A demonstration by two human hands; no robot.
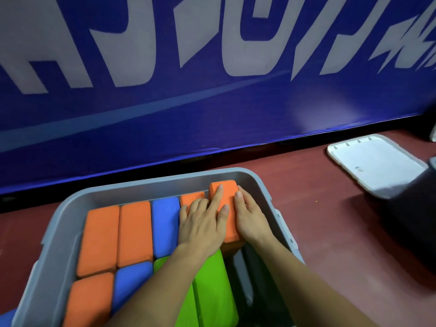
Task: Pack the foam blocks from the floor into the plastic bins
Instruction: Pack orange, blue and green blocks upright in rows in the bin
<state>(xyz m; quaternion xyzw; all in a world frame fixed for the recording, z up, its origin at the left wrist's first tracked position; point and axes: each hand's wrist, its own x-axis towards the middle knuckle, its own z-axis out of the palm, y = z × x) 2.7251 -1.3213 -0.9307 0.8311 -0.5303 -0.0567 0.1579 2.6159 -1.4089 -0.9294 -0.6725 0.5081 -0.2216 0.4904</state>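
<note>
Orange block (228, 191) at 1 o'clock corner of grey bin (165, 178), left hand (203, 224) flat on top, fingers straight, right hand (250, 217) straight-fingered against its 3 o'clock side.

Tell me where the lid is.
In the head view, the lid lies flat on the red floor at right, beyond the grey bin, beside the blue banner.

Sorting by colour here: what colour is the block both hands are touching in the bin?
Orange; the block shows best in the head view.
</note>
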